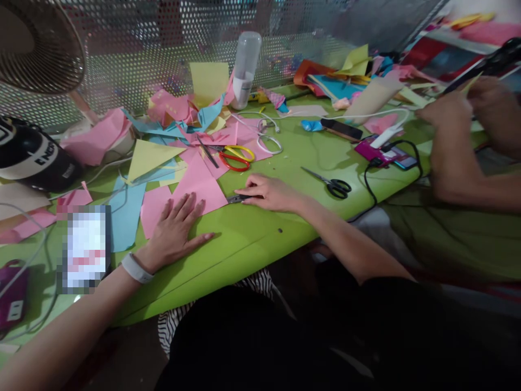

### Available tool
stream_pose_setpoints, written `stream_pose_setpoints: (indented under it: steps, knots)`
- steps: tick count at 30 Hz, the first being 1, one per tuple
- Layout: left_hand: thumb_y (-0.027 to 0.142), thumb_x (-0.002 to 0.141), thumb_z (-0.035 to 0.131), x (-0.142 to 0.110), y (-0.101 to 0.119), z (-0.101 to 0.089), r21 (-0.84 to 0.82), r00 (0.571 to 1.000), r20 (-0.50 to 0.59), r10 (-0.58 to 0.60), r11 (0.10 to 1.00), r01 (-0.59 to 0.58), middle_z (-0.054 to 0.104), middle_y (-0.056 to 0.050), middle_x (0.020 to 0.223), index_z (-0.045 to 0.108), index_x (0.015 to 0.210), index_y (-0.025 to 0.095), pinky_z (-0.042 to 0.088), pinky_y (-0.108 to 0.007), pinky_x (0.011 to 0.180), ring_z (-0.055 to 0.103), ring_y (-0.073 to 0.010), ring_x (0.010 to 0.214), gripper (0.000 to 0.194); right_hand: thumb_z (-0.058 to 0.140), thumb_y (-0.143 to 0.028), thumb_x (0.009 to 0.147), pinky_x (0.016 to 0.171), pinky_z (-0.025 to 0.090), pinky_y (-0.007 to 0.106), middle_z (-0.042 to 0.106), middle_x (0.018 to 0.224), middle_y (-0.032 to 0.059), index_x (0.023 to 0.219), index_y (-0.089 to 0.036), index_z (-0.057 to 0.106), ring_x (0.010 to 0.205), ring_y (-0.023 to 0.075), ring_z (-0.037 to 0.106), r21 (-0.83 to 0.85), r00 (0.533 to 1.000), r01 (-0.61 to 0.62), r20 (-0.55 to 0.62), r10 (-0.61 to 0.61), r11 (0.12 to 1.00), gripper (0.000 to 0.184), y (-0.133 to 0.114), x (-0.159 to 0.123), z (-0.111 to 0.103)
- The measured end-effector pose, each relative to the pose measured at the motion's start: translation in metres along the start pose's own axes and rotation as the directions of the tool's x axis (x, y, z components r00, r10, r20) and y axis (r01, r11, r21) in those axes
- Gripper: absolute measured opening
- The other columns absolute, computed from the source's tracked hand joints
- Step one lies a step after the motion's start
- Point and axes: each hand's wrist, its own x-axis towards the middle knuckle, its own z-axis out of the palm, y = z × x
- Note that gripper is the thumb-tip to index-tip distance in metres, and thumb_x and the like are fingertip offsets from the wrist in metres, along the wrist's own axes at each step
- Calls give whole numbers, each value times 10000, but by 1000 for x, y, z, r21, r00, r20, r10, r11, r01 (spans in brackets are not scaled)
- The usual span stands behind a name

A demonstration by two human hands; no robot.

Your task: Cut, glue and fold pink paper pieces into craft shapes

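My left hand [175, 231] lies flat with fingers spread, its fingertips on a pink paper sheet [207, 196]. My right hand [266, 193] is closed around a small dark tool [235, 199] with a greyish tip, like a craft knife; most of it is hidden by the fingers. The tool's tip touches the right corner of the pink sheet. Black-handled scissors [331, 184] lie to the right of my right hand. Behind the sheet rest scissors with red and yellow handles [236, 157].
A phone [106, 239] and blue paper [129, 217] lie by my left forearm. A bottle [245, 70], fan [36, 43], black jug [38, 157] and paper scraps stand behind. Cables run to a purple power strip [376, 152]. Another person's hands [451, 111] hold paper at right.
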Motion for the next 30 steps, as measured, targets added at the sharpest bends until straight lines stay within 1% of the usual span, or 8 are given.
stream_pose_setpoints:
  steps: [4,7,10,14,18,22,26,30]
  knots:
    - [761,922,328,0,0,1,-5,1000,1,-5,1000,5,226,-56,1671,142,1597,311,58,-540,1256,156,-292,1546,833,573,-372,958,750,460,340,595,1059,87,1288,-259,687,838,195,564,15,999,8,33,-9,1000,367,2,-4,-3]
    - [761,924,322,-1,0,1,-1,1000,-7,-8,1000,8,228,-65,1670,148,1602,292,60,-539,1255,159,-298,1545,842,599,-378,940,782,469,354,613,1094,94,1295,-240,665,882,213,583,-10,1000,-20,17,20,1000,387,-2,-3,-3]
    - [754,925,333,-1,1,1,-12,1000,-19,-2,1000,1,228,-47,1671,110,1603,325,74,-541,1255,166,-294,1543,833,653,-377,905,831,476,371,633,1086,95,1193,-214,679,963,243,593,-14,999,-38,-23,37,999,332,-8,-1,-1]
    - [759,919,335,-1,1,0,-24,1000,-19,-2,1000,2,209,-47,1677,92,1597,344,85,-545,1253,168,-290,1543,831,647,-374,915,859,486,372,633,1053,85,1054,-220,708,975,238,603,30,998,7,-65,-5,1000,216,-10,-2,4]
    - [775,917,295,-1,1,1,-20,1000,-3,-13,1000,13,225,-81,1670,149,1592,300,76,-546,1252,159,-292,1545,839,662,-375,911,846,493,360,632,1039,81,1044,-228,724,951,224,606,69,994,36,-103,-29,997,208,-6,-7,7]
    - [780,910,303,0,1,1,-35,1000,-11,-10,999,10,238,-72,1666,154,1588,315,78,-546,1252,164,-288,1545,835,684,-364,899,821,498,355,641,1026,85,1043,-211,729,931,222,611,75,992,32,-125,-22,997,215,-8,-7,9]
    - [779,914,280,-1,2,0,-24,1000,-9,-11,1000,10,223,-56,1671,138,1586,332,74,-536,1255,150,-273,1549,819,693,-350,895,833,498,360,642,1024,88,1050,-211,733,948,228,611,52,993,15,-115,-9,999,212,-17,-2,11]
    - [784,912,262,-2,3,0,-6,1000,-6,-15,1000,15,214,-63,1673,144,1584,325,64,-520,1258,146,-261,1551,822,698,-347,892,795,501,343,642,1022,85,1059,-210,739,912,215,618,57,995,13,-103,-7,998,219,-21,-5,10]
